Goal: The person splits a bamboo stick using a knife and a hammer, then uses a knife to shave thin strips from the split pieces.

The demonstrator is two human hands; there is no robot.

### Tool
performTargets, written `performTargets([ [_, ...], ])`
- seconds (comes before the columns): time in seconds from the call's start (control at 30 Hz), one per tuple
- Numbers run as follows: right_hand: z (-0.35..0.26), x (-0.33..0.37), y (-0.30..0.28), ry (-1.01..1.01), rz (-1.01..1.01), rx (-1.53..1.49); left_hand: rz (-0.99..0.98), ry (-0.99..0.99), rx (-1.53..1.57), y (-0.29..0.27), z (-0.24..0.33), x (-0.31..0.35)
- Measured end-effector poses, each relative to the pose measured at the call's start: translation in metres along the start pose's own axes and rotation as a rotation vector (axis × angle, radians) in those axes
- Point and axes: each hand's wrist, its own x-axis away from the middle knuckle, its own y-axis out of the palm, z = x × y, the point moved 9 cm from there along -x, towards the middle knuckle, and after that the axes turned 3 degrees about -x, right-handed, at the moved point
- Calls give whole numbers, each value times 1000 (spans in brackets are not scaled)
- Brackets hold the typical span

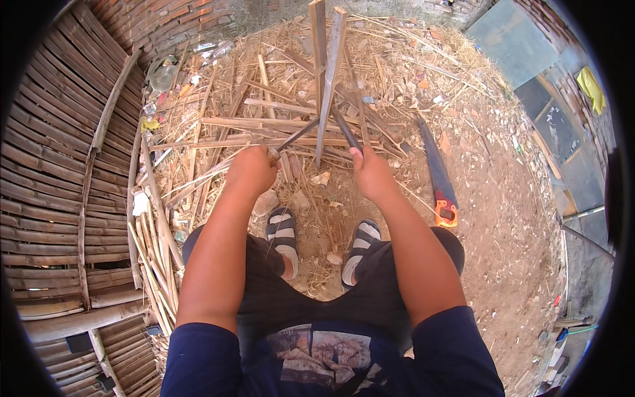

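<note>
Head view: how are the hands?
– Left hand (254, 171), ten o'clock, curls round a wood-handled tool (296, 137); right hand (374, 175), two o'clock, grips a dark rod (346, 128). Most fingertips are hidden.
– And the split wood (331, 79)?
– Upright, twelve o'clock, between them; where both tips end, I cannot tell.

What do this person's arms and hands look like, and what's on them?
The left hand and right hand are bare, with no gloves, watch or cables visible. The left sleeve and right sleeve are short, navy blue and plain, leaving the forearms uncovered.
</note>
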Motion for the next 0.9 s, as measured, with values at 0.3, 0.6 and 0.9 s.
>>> performTargets([
  [0.3,-28,13,-55,-110,216,-444,-9,-28,-2,2,-8,-3],
  [0.6,-2,5,-5,9,15,-42,7,-32,-27,5,-6,-8],
  [0.9,-35,17,-70,-208,313,-542,3,-38,23,11,-20,-12],
])
